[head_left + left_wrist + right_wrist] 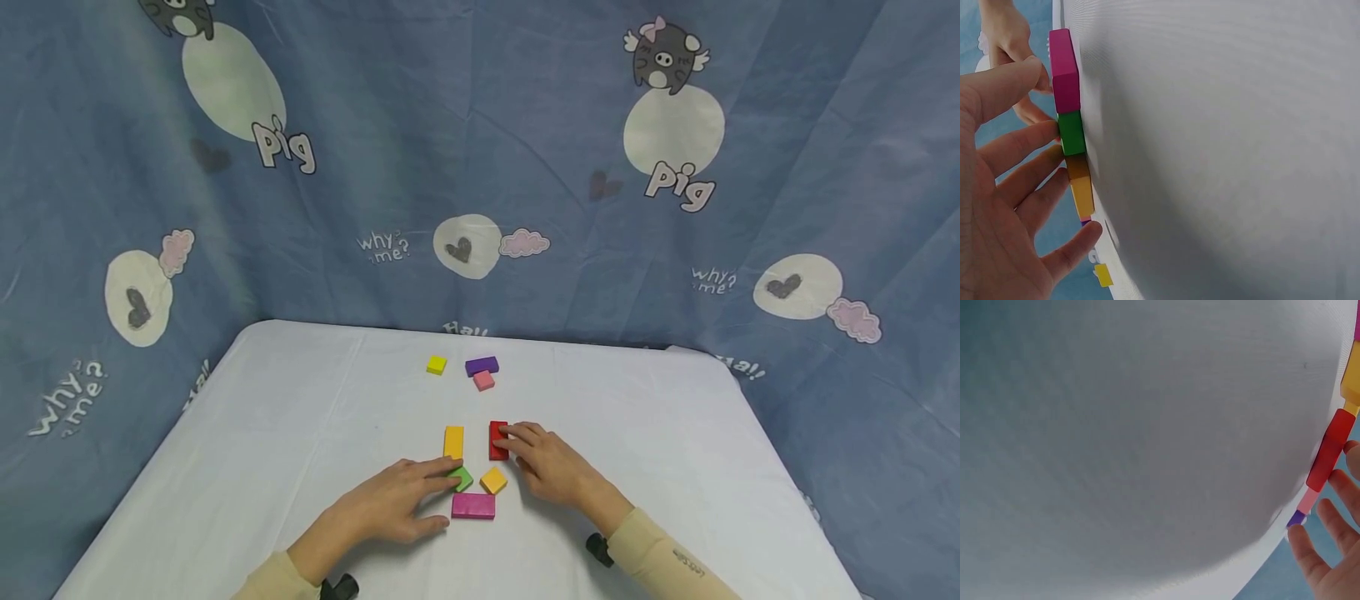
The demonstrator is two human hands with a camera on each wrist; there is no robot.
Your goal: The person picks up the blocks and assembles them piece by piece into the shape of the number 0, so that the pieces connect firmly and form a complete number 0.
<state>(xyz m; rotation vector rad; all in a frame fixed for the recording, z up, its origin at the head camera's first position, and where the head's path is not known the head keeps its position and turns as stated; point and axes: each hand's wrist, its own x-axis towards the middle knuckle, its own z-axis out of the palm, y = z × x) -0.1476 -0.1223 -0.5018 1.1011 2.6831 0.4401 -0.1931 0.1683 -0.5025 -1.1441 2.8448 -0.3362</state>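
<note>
Several small coloured blocks lie on a white-covered table [300, 433]. My left hand [444, 493] lies flat with straight fingers; its fingertips touch a green block [462, 479] and its thumb rests beside a magenta block [473, 506]. In the left wrist view the left hand [1035, 187] spreads its fingers toward the green block [1072, 132], and the magenta block [1065, 72] sits close by. My right hand [506, 439] rests its fingertips on a red block [495, 442]. An orange square block [492, 480] and a long yellow-orange block [453, 442] lie between the hands. The right wrist view shows the red block [1330, 450] near extended fingers [1310, 559].
Farther back on the table lie a small yellow block [437, 364], a purple block [482, 366] and a pink block [483, 381]. A blue cartoon-print cloth [480, 167] hangs behind and round the sides. The table's edges drop off left and right.
</note>
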